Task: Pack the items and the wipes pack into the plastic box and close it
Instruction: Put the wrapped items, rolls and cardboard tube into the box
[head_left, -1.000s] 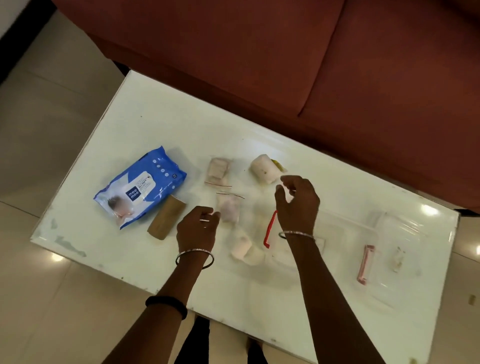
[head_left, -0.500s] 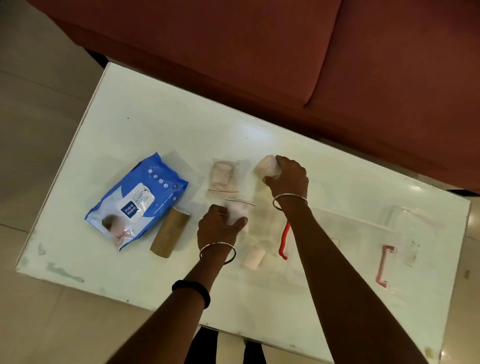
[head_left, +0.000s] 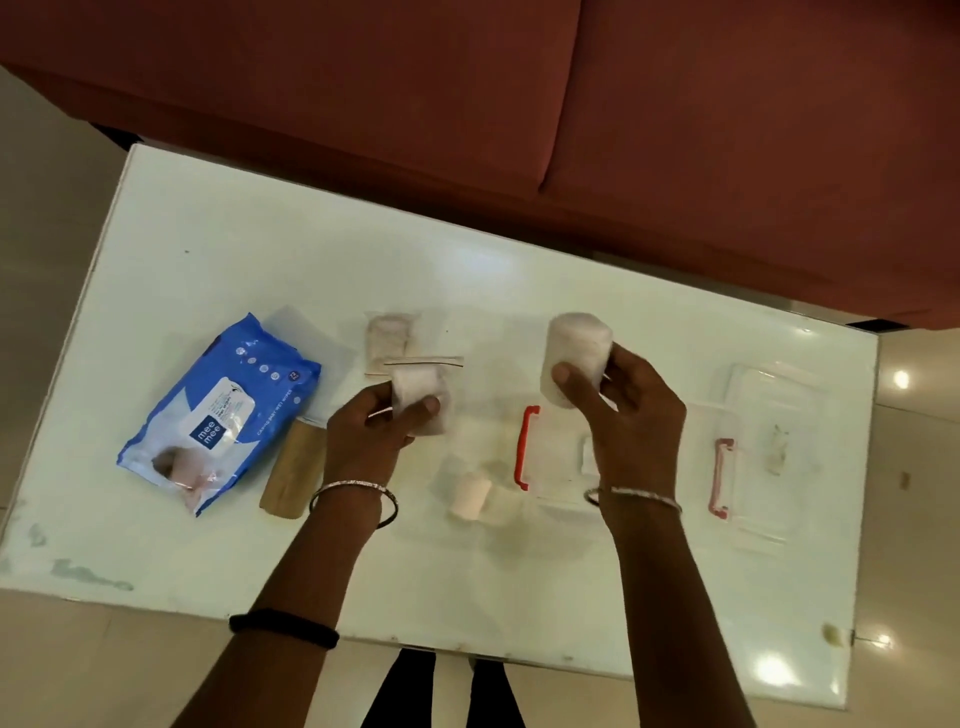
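1. The right hand (head_left: 626, 415) holds a white gauze roll (head_left: 575, 358) clear of the worktop (head_left: 260, 260), above the clear plastic box (head_left: 558, 457) with the red handle (head_left: 524, 448). The thumb presses the roll's near side and the fingers (head_left: 621, 364) wrap its right side, so the roll stands up out of the grasp.
2. The left hand (head_left: 371, 436) pinches a small clear bag with a white roll inside (head_left: 418, 397); the thumb lies across its front, the fingers behind, and its sealed strip points toward the far edge.
3. The blue wipes pack (head_left: 218, 410) lies flat near the worktop's left edge, with a tan cardboard tube (head_left: 293, 470) just beside it on the right.
4. Another small bag (head_left: 388, 340) lies beyond the left hand, and a pale roll (head_left: 470, 496) lies between the two wrists near the box.
5. The box lid (head_left: 769, 452) with its pink handle lies near the right edge.
6. Half a second ago the right hand was down on the gauze roll at the worktop; now the roll is lifted. The left hand's bag has also come up off the surface.
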